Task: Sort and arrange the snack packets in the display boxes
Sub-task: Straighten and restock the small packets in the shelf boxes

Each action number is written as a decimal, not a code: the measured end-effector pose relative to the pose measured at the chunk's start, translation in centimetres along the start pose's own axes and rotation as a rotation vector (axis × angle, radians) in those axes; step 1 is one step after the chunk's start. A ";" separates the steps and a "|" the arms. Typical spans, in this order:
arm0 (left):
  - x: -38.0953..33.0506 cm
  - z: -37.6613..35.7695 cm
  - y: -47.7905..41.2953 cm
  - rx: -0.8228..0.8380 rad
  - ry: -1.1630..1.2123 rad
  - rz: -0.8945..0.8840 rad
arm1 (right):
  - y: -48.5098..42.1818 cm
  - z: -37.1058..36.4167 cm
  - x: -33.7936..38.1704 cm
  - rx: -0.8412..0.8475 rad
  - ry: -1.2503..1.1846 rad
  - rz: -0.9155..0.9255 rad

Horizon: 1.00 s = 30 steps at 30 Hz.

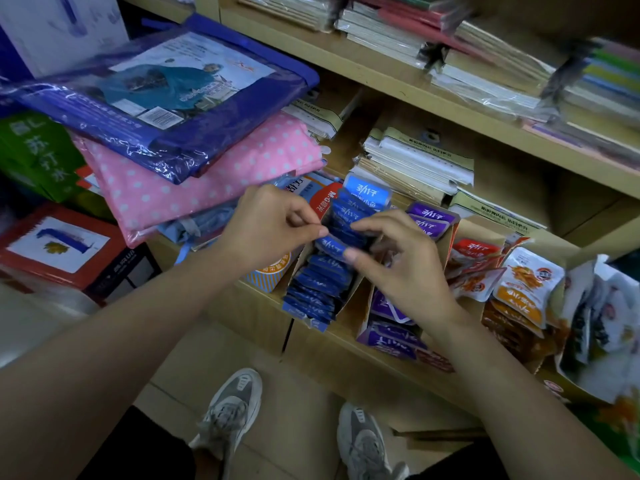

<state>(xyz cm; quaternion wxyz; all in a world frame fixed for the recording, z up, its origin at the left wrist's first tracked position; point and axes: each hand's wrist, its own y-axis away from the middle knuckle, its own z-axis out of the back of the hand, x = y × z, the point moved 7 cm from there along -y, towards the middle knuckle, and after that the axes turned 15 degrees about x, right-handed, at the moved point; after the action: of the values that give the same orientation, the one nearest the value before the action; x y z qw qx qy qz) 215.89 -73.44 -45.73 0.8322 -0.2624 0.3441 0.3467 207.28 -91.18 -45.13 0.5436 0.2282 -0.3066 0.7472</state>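
Both hands meet over the box of blue packets on the shelf. The left hand has its grip pinched on one end of a blue packet raised just above the row. The right hand has its grip clamped on the other end. Purple packets stand just right of that box, and orange packets lie farther right.

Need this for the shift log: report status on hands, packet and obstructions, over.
Left hand and right hand both pinching one small blue foil snack packet. Held above the row in its brown cardboard display box. Nothing blocking the box.
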 end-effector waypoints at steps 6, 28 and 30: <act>-0.9 -0.9 0.6 -0.001 0.078 -0.035 | -0.5 -0.2 -0.2 -0.031 0.250 0.020; -1.0 -8.9 2.2 0.743 -0.755 -0.018 | -1.0 0.9 -1.8 -0.029 0.181 -0.072; -0.5 -8.9 2.1 0.743 -0.710 -0.007 | -0.9 1.0 -1.9 -0.027 0.170 -0.079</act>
<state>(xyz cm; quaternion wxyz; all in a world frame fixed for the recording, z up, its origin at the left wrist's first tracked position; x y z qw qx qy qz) 210.58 -78.32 -51.33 0.9359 0.1840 0.1394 0.2660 208.74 -92.95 -45.54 0.5996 0.1687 -0.2601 0.7378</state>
